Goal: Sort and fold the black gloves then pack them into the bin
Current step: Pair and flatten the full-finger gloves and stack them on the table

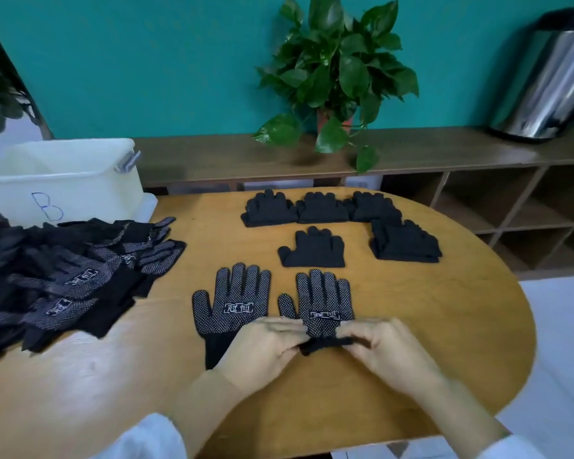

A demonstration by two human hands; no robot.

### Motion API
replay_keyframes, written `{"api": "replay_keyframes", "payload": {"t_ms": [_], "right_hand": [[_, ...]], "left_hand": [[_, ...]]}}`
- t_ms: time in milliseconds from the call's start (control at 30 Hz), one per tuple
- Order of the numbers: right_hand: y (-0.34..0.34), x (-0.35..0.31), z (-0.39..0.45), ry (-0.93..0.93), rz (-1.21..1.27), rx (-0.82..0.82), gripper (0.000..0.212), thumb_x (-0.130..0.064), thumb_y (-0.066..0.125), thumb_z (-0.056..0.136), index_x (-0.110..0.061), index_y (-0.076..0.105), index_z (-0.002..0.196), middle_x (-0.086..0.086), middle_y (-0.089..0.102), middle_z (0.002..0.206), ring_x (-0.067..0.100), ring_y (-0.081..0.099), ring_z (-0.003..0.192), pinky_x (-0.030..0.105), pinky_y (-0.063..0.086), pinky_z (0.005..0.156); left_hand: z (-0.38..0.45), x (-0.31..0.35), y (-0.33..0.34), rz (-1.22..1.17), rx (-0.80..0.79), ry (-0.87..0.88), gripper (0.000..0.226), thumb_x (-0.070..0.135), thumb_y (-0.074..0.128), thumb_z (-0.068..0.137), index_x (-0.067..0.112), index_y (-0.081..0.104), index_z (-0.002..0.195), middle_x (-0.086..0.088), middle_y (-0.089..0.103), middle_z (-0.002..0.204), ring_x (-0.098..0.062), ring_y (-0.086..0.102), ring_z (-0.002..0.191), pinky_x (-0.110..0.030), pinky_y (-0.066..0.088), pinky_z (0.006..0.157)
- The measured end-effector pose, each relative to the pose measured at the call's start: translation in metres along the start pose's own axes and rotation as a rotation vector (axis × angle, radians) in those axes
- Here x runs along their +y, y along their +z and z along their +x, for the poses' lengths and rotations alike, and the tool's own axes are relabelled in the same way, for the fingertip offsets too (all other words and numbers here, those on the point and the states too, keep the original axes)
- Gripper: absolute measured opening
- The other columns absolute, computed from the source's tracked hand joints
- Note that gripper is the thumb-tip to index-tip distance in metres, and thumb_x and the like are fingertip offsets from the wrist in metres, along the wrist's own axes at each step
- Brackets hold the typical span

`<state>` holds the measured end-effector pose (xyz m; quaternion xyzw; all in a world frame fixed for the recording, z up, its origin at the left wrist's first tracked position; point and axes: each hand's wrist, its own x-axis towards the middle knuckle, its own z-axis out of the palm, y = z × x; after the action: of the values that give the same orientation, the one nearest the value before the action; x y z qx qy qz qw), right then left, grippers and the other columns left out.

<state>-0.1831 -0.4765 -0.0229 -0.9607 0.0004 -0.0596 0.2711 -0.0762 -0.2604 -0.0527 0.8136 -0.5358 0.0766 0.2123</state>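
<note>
Mid-fold on one glove. Left hand [265, 342] and right hand [383, 346] both pinch the cuff of the right-hand dotted glove [323, 303], fingers curled round the black knit edge; the cuff looks rolled up toward the palm print, so I'd call this the start of its fold. Glove fingers point away from the person's fingertips, flat on the table [444, 326]. Its mate, the left-hand dotted glove [234, 303], lies just beside the left hand's fingers, dots up, unfolded, cuff partly under that hand. Beyond the fingertips: five folded bundles [312, 246], three in a far row, one below at the right, one nearest the work. Well left of the left hand: big unsorted pile of gloves [67, 276], many left. White bin [63, 180] marked B sits behind the pile; can't tell what's inside, and nothing folded looks packed yet. Judgement: early-to-mid task; most folding and all packing remain.
</note>
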Motion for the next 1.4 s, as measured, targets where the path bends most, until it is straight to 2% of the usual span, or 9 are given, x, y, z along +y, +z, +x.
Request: {"api": "replay_keyframes", "payload": {"t_ms": [300,467,600,900,1000,1067,1200,1300,1400], "right_hand": [[-0.001,-0.003,-0.012,-0.034,-0.131,0.112,0.045,-0.005,0.053,0.089,-0.021,0.063,0.129,-0.004,0.058,0.137,0.007,0.048,0.131,0.025,0.035,0.110],[0.010,-0.026,0.018,0.028,-0.319,-0.027,0.061,-0.044,0.022,0.105,-0.012,0.010,0.155,0.003,0.010,0.163,0.011,0.002,0.150,0.019,-0.010,0.114],[0.036,-0.016,0.025,0.090,-0.368,-0.161,0.103,-0.072,-0.039,0.062,-0.018,-0.021,0.147,-0.001,-0.024,0.159,0.009,-0.026,0.143,0.028,-0.017,0.117],[0.045,-0.008,0.026,0.132,-0.404,-0.172,0.113,-0.067,-0.050,0.051,-0.018,-0.022,0.149,-0.003,-0.030,0.156,0.009,-0.029,0.142,0.031,-0.016,0.119],[0.038,-0.011,0.027,0.134,-0.383,-0.183,0.105,-0.069,-0.038,0.065,-0.016,-0.012,0.153,-0.002,-0.018,0.161,0.008,-0.020,0.146,0.027,-0.015,0.118],[0.028,-0.015,0.029,0.106,-0.358,-0.122,0.077,-0.057,-0.005,0.094,-0.013,0.009,0.156,0.000,0.005,0.163,0.010,-0.001,0.150,0.022,-0.010,0.116],[0.017,-0.034,0.033,0.015,-0.382,0.089,0.034,-0.026,0.041,0.103,-0.011,0.059,0.127,0.003,0.059,0.134,0.019,0.050,0.129,0.022,0.029,0.109],[0.016,-0.061,0.040,-0.023,-0.415,0.142,0.024,-0.025,0.045,0.100,-0.013,0.064,0.106,0.000,0.067,0.111,0.021,0.062,0.104,0.028,0.045,0.084],[0.020,-0.087,0.051,-0.052,-0.422,0.157,0.026,-0.028,0.043,0.100,-0.014,0.062,0.110,0.000,0.065,0.115,0.021,0.060,0.108,0.031,0.047,0.083]], "left_hand": [[0.006,0.004,-0.010,0.027,0.002,-0.156,0.043,0.015,0.044,0.091,0.013,0.062,0.130,-0.001,0.060,0.136,-0.011,0.049,0.132,-0.033,0.030,0.116],[0.031,0.014,-0.002,0.195,-0.343,-0.189,0.069,0.052,0.011,0.100,0.012,0.005,0.156,-0.001,-0.002,0.163,-0.010,-0.011,0.149,-0.024,-0.012,0.119],[0.025,0.010,0.013,0.327,-0.449,-0.181,0.095,0.069,-0.023,0.079,0.011,-0.015,0.154,-0.003,-0.021,0.161,-0.012,-0.027,0.145,-0.034,-0.013,0.121],[0.023,0.004,0.017,0.253,-0.407,-0.209,0.090,0.060,-0.024,0.077,0.013,-0.016,0.153,-0.002,-0.023,0.161,-0.011,-0.028,0.145,-0.033,-0.014,0.120],[0.024,0.003,0.011,0.192,-0.402,-0.213,0.091,0.061,-0.022,0.078,0.012,-0.013,0.154,-0.001,-0.020,0.161,-0.009,-0.026,0.145,-0.028,-0.017,0.119],[0.023,0.000,0.003,0.190,-0.330,-0.196,0.085,0.060,-0.015,0.085,0.012,-0.009,0.155,-0.001,-0.015,0.162,-0.008,-0.022,0.146,-0.026,-0.016,0.119],[0.014,-0.006,-0.017,0.228,-0.180,-0.164,0.083,0.055,-0.007,0.088,0.011,0.011,0.156,-0.002,0.008,0.164,-0.010,-0.001,0.151,-0.021,-0.012,0.117],[-0.003,-0.009,-0.037,0.241,-0.083,-0.190,0.070,0.049,0.014,0.097,0.008,0.040,0.147,-0.008,0.043,0.151,-0.019,0.036,0.143,-0.029,0.012,0.118],[-0.029,-0.024,-0.056,0.276,0.004,-0.210,0.055,0.040,0.033,0.096,0.007,0.062,0.128,-0.007,0.066,0.127,-0.022,0.060,0.122,-0.036,0.045,0.103]]}}
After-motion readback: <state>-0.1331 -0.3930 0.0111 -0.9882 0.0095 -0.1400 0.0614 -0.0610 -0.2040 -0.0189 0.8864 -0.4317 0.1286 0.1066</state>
